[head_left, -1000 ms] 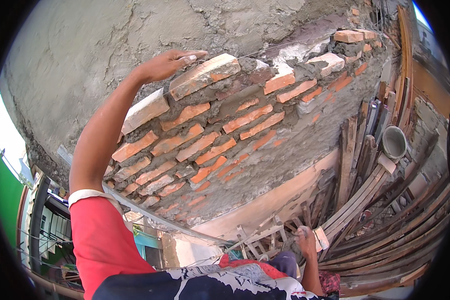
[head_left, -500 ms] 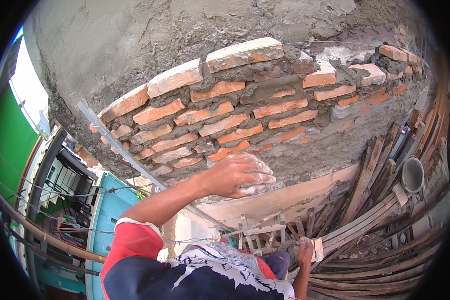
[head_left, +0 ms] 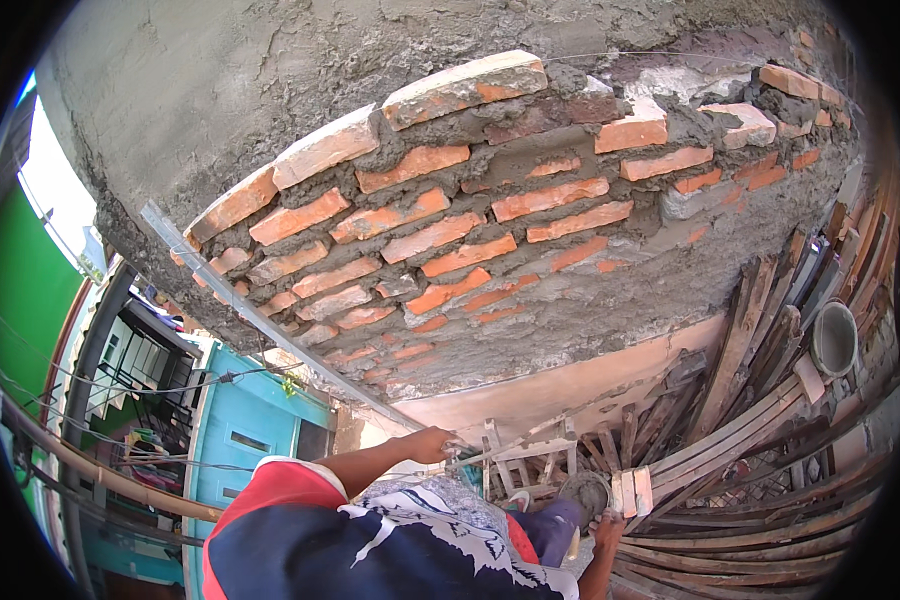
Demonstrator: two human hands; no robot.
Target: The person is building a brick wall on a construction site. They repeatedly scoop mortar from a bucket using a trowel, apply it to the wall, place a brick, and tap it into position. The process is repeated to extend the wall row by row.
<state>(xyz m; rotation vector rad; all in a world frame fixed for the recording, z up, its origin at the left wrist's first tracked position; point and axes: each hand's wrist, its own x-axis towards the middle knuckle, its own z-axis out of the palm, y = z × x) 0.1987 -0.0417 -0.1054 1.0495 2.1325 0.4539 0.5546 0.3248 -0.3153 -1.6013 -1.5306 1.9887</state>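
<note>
My left hand (head_left: 430, 445), fingers curled in, is low in front of my body beside thin wooden poles; what it grips, if anything, is hidden. Lower right, my right hand (head_left: 607, 526) is closed at the near end of pale orange bricks (head_left: 631, 492), and I cannot make out what its fingers hold. Just left of those bricks is a round container of grey mortar (head_left: 584, 489). Ahead rises a partly built brick wall (head_left: 490, 225), its courses set in rough wet mortar, with several whitish-topped bricks (head_left: 465, 88) along the upper course.
A straight metal bar (head_left: 260, 318) slants along the wall's left end. A thin string (head_left: 660, 53) runs above the top course. At right lie stacked timber planks (head_left: 740, 350) and a grey bucket (head_left: 833, 338). Wires (head_left: 225, 378) and a turquoise building (head_left: 255, 410) are at left.
My left hand has dropped from in front of the lower brick courses to near my body. My right hand has shifted slightly down, and the mortar container shows more fully. The view has shifted slightly.
</note>
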